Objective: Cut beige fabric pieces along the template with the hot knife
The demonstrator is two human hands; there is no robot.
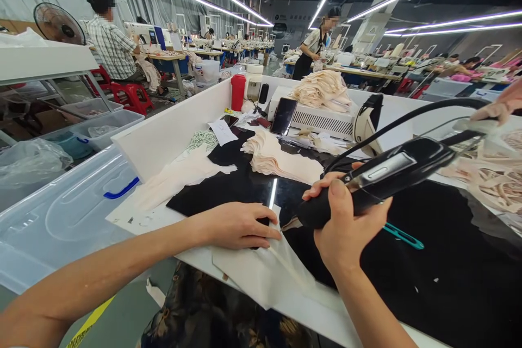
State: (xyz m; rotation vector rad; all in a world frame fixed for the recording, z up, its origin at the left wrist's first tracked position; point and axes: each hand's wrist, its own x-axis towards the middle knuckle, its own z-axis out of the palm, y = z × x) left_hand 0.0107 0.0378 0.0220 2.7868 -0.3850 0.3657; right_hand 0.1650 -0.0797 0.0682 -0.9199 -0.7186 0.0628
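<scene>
My left hand (244, 225) lies flat with fingers stretched out, pressing a thin cream fabric piece (261, 272) at the near edge of the table. The fabric hangs partly over that edge. In my right hand (346, 223) is a corded black handheld power tool (391, 174), gripped around its front end. The tool's tip points down and left, close to my left fingertips; whether it touches the fabric I cannot tell. Beyond my hands, a stack of cut peach fabric pieces (281, 157) rests on the black tabletop (440, 250). More pale fabric (183, 174) lies to the left.
A teal thread snipper (403, 235) lies right of my right hand. Behind are a phone (284, 115), a red cup (237, 92) and a white vented box (326, 125) bearing fabric. Another person's hand (503, 103) shows at the right edge. Clear plastic bins (73, 217) stand left.
</scene>
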